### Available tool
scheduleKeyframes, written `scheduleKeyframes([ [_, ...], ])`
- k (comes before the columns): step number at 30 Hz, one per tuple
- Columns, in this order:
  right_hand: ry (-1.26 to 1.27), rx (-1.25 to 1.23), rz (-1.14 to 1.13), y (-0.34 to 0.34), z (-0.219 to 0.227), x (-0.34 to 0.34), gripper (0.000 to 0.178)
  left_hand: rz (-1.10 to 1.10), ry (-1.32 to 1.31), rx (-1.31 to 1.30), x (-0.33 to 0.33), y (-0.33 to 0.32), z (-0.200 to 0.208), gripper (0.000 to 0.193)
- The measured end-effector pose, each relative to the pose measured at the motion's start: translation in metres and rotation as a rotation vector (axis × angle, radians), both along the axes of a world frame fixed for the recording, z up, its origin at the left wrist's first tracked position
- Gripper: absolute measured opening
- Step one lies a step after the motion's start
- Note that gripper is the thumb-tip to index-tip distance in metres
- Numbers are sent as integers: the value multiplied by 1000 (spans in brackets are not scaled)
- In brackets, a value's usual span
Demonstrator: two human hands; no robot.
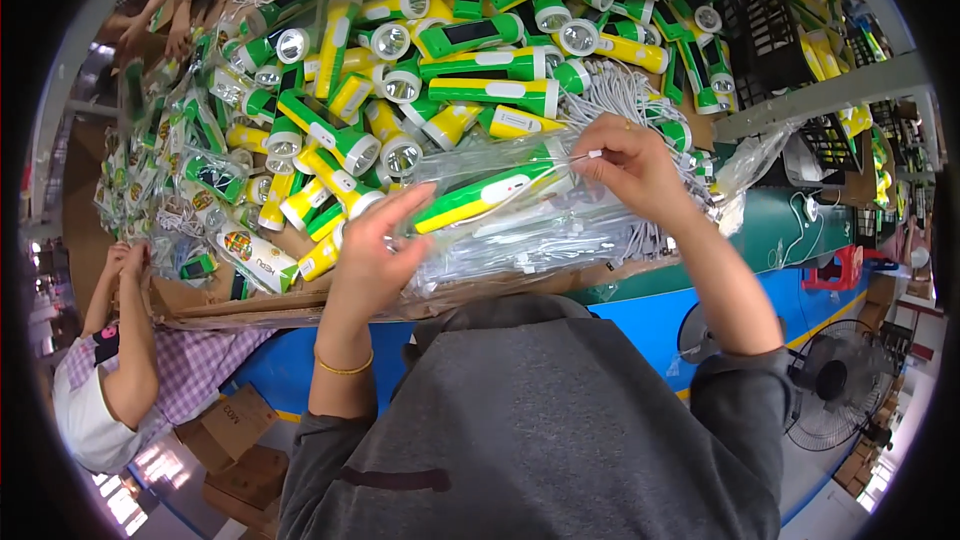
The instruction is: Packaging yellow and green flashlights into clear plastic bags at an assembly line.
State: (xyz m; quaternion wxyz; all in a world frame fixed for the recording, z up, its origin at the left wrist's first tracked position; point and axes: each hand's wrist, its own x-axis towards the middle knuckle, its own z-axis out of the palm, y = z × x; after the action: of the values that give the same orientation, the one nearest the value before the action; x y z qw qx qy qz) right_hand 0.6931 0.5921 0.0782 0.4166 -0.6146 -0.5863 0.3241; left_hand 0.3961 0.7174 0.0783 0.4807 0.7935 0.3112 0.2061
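A green and yellow flashlight (478, 202) lies in front of me on a stack of clear plastic bags (530, 245), and clear film covers part of it. A thin white cable (545, 177) runs along its upper side. Its small white plug (595, 153) shows at the pinched thumb and fingers of my right hand (632, 168), beside the flashlight's far right end. My left hand (378, 252) is at the flashlight's near left end, thumb and fingers apart; whether it touches the film, I cannot tell.
Behind lies a big heap of flashlights (490, 90), with a bundle of white cables (625, 90) at its right. Bagged flashlights (215, 175) are piled to the left, near another person's hands (127, 258). A black crate (770, 30) and a fan (835, 380) stand right.
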Motion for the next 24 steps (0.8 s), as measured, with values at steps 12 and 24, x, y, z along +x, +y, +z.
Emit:
scheduleKeyframes([
  [12, -15, 264, -208, -27, 30, -69, 12, 2, -231, 745, 80, -53, 32, 21],
  [24, 647, 334, -293, -18, 41, -42, 7, 770, -20, 404, -71, 38, 22, 10],
])
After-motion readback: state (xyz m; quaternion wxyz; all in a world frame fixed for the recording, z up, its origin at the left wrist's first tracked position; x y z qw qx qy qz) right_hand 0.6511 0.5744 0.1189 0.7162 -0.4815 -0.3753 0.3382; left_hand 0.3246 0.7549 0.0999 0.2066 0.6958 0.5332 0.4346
